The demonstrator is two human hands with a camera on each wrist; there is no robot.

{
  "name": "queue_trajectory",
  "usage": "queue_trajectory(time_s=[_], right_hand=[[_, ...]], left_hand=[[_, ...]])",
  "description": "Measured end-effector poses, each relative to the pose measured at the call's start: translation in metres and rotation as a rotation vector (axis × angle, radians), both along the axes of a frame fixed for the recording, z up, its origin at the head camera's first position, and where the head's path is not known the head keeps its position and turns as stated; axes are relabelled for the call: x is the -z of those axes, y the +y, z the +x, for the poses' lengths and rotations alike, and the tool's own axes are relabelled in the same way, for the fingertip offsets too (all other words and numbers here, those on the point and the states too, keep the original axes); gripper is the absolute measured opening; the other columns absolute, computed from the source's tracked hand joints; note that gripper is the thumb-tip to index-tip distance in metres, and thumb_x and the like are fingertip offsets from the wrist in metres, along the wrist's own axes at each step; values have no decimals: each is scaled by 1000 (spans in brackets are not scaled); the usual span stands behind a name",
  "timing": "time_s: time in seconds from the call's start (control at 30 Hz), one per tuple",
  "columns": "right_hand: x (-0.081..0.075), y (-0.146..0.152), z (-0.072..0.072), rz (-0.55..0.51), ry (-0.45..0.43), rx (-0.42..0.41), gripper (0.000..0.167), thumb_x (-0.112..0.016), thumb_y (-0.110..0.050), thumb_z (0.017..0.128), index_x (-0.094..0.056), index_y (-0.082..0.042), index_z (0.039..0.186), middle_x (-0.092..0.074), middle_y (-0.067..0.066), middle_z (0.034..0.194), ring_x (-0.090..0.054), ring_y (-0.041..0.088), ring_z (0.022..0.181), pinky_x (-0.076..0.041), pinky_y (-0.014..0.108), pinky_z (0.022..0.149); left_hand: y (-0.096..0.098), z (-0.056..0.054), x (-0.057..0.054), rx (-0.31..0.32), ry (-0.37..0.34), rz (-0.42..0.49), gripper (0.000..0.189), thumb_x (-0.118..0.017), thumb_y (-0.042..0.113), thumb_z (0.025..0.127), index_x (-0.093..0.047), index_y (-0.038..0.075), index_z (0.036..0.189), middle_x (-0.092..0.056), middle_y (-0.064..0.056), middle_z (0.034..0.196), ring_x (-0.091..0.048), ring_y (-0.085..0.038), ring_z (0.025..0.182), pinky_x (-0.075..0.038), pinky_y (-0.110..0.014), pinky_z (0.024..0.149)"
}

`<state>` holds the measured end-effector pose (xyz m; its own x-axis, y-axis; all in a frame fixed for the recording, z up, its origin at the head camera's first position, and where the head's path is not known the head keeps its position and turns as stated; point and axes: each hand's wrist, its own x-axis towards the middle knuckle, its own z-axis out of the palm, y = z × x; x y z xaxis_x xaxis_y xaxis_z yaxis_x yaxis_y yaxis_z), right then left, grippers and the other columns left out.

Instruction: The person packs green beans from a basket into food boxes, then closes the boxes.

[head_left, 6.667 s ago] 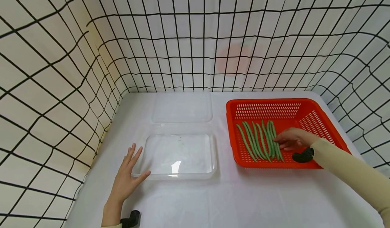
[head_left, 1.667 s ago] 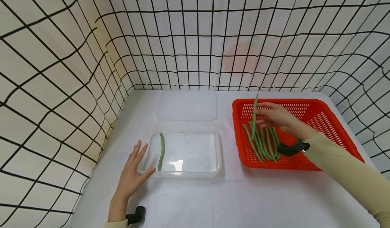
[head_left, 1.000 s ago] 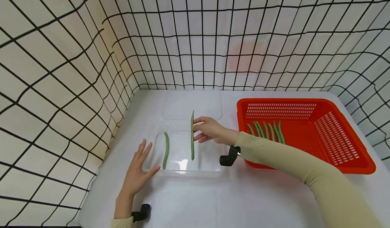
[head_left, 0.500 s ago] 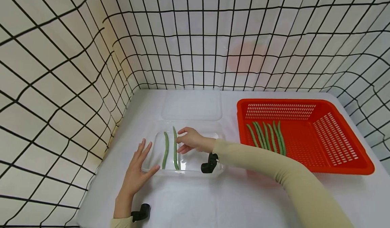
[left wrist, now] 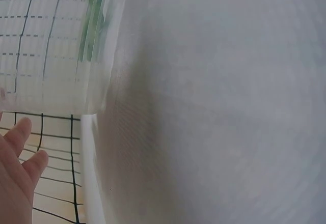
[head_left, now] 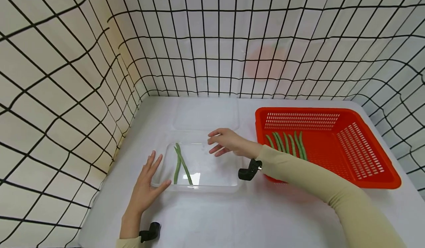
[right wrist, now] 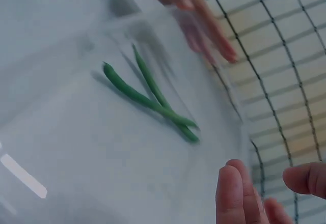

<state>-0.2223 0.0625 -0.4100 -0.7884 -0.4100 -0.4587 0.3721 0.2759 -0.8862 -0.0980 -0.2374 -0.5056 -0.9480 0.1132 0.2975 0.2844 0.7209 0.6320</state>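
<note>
Two green beans (head_left: 185,166) lie crossed near the left end of a clear plastic container (head_left: 212,188). The right wrist view shows one bean (right wrist: 127,89) resting across the other. My right hand (head_left: 229,141) hovers over the container's right part, thumb and fingers apart with nothing between them. At the container's left front corner, my left hand (head_left: 145,185) rests with fingers spread along its side. On the right stands a red perforated basket (head_left: 332,163); several more green beans (head_left: 300,145) lie side by side in its left part, their lower ends hidden behind my right sleeve.
A clear flat lid (head_left: 206,114) lies on the white-covered table (head_left: 206,218) behind the container. Black wire grid panels (head_left: 229,49) stand at the back and both sides. A black wrist camera (head_left: 249,170) sits at my right wrist.
My right hand carried a second bean from the basket to the container, let it go there, and drew back to the right. That bean tipped over the first one. My left hand stayed by the container.
</note>
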Motion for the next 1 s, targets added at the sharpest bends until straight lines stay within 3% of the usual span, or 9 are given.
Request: queue_trajectory(time_s=[0.23, 0.4, 0.53, 0.73, 0.87, 1.0], right_hand=[[-23, 77, -25, 26, 90, 121, 42, -53, -21, 98, -47, 3, 132, -54, 23, 124, -66, 27, 93, -55, 37, 77], [-26, 140, -29, 146, 175, 185, 49, -53, -28, 98, -46, 6, 132, -52, 26, 122, -65, 26, 92, -55, 36, 77], [-11, 194, -30, 242, 161, 168, 56, -51, -31, 99, -40, 10, 134, -49, 28, 123, -66, 27, 91, -55, 38, 77], [23, 262, -25, 346, 32, 148, 56, -51, -27, 99, -39, 15, 133, -57, 27, 113, -65, 23, 83, -55, 40, 76], [36, 292, -16, 445, -7, 109, 47, -54, -27, 97, -52, 14, 120, -59, 22, 105, -64, 24, 82, -55, 40, 74], [43, 308, -7, 518, -36, 87, 52, -57, -30, 95, -50, 17, 116, -56, 24, 104, -61, 22, 78, -56, 39, 71]], left_hand=[[-2, 1, 0, -1, 8, 4, 86, -81, 28, 75, -37, 20, 148, -15, 4, 157, -16, -35, 140, -15, -57, 109], [-2, 1, 1, -1, 4, 3, 87, -81, 30, 75, -35, 25, 149, -16, 3, 157, -17, -37, 140, -16, -59, 108], [-2, 2, 1, -3, 12, 13, 88, -82, 26, 74, -34, 27, 149, -17, 0, 157, -18, -39, 139, -14, -56, 110], [-3, 1, 1, 4, 26, 13, 86, -81, 26, 75, -36, 22, 148, -17, 0, 157, -17, -38, 139, -13, -54, 110], [-2, 1, 1, 3, 27, 8, 87, -81, 26, 74, -36, 23, 148, -17, 2, 157, -18, -38, 139, -16, -58, 108], [-1, 0, 1, 5, 25, 7, 87, -81, 26, 74, -36, 24, 148, -17, 1, 157, -18, -40, 139, -16, -59, 108]])
